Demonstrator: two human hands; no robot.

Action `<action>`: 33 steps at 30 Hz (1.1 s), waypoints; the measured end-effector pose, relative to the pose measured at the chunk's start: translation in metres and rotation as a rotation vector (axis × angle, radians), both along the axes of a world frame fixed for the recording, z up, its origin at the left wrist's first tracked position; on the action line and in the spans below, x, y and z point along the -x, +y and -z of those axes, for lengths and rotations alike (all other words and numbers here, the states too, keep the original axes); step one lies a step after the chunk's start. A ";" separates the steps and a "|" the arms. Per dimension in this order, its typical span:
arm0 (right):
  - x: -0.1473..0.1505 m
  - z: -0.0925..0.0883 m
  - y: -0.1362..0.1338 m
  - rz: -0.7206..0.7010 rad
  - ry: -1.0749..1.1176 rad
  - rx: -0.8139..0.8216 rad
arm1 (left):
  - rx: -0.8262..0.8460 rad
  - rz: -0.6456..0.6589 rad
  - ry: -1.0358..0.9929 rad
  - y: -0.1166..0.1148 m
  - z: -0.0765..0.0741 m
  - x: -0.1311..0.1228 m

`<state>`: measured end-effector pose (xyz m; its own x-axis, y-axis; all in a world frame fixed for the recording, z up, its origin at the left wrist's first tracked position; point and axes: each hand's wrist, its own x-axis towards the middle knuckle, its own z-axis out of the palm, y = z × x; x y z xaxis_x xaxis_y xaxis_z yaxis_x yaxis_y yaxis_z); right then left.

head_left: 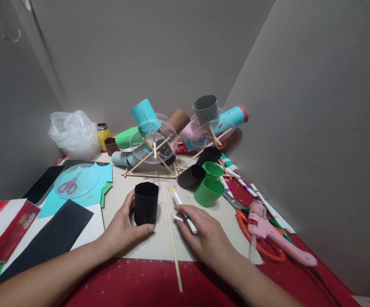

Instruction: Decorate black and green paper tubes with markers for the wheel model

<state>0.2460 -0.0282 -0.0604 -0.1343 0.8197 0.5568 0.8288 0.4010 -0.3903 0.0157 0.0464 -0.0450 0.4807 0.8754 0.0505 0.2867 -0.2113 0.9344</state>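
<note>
A black paper cup [145, 204] stands upright on the pale sheet. My left hand [125, 226] is curled round its left and lower side, with the thumb along the front. My right hand [200, 230] is closed on a slim white marker [178, 198] whose yellow tip points away from me. A small white piece, perhaps a cap [177, 218], shows by its fingers. Between my hands lie thin wooden sticks [173, 243]. Two green paper cups [209, 192] and a black paper tube [191, 176] sit beyond my right hand.
Behind stands a wheel of wooden sticks and clear plastic discs [154, 140] with coloured paper cups. A pink glue gun [274, 236] and orange-handled scissors [261, 249] lie right. Black paper [53, 238] and a clear lid with red scissors [76, 181] lie left.
</note>
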 end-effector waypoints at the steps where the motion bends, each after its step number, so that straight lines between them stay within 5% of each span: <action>1: 0.000 0.001 0.000 -0.003 -0.002 -0.003 | 0.008 -0.003 0.001 0.000 0.002 0.000; 23: 0.005 -0.023 -0.010 -0.057 0.147 -0.097 | 0.029 0.011 -0.036 0.000 -0.002 0.000; 33: -0.004 -0.034 -0.039 -0.144 0.383 -0.396 | 0.442 0.139 -0.315 -0.014 -0.010 -0.002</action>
<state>0.2499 -0.0677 -0.0268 0.0424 0.5266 0.8491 0.5836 0.6767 -0.4489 0.0177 0.0326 -0.0351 0.6144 0.7752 -0.1469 -0.0235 0.2040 0.9787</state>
